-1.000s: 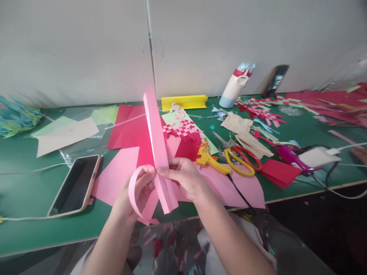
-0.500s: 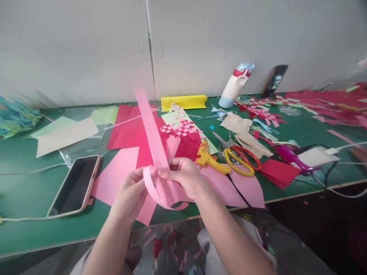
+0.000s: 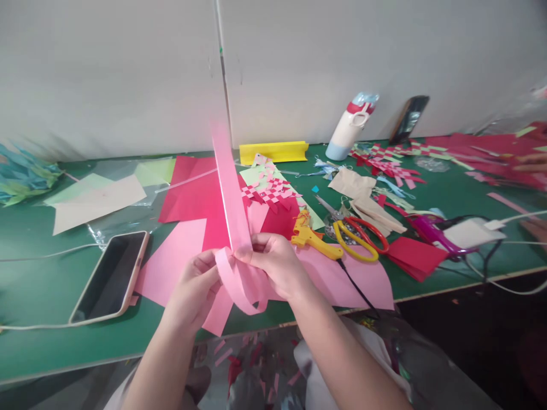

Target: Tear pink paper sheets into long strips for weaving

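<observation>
Pink paper strips are held up at the middle of the table's front, one end pointing up toward the wall and blurred at its tip. My left hand pinches the strips from the left, where a narrower end curls down in a loop. From the right, my right hand grips the same strips with thumb and fingers, close to the left fingertips. Pink paper sheets and red sheets lie beneath and behind. A yellow glue gun lies just right of my right hand.
Scissors with red and yellow handles lie beside the glue gun. A phone is at left. Woven checkered paper pieces, a bottle and a purple device with cables stand or lie beyond. Another person's hand shows at far right.
The upright strip has swung slightly right and grown steeper. The loose end below has curled into a rounder loop. The other person's hand has come further into view.
</observation>
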Action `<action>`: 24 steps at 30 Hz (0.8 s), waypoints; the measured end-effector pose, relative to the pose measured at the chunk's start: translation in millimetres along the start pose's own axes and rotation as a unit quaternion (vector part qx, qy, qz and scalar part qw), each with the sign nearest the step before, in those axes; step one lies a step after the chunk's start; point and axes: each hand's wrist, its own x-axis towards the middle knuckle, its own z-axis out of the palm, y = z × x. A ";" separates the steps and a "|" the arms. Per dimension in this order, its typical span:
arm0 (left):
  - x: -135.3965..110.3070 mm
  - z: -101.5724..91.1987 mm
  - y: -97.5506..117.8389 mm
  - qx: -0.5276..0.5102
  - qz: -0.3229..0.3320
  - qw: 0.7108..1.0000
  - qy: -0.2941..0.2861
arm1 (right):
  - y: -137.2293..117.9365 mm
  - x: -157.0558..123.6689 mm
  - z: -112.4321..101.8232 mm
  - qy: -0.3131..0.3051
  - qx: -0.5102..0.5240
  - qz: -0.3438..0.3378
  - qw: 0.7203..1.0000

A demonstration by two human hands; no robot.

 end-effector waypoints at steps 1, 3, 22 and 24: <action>-0.4 -0.3 0.4 0.001 0.003 1.000 -0.001 | -1.1 -0.4 -0.6 -0.005 -0.008 0.004 1.000; -0.7 -0.5 0.9 0.001 0.010 1.000 -0.003 | -2.8 -1.2 -1.7 -0.019 -0.021 0.012 1.000; 1.7 -1.5 -2.7 0.015 -0.005 0.999 -0.029 | 5.3 2.1 -3.3 0.001 0.004 -0.023 1.000; 0.3 -0.6 -1.4 0.018 -0.003 1.000 -0.019 | 3.1 1.1 -4.5 -0.005 -0.016 -0.020 1.000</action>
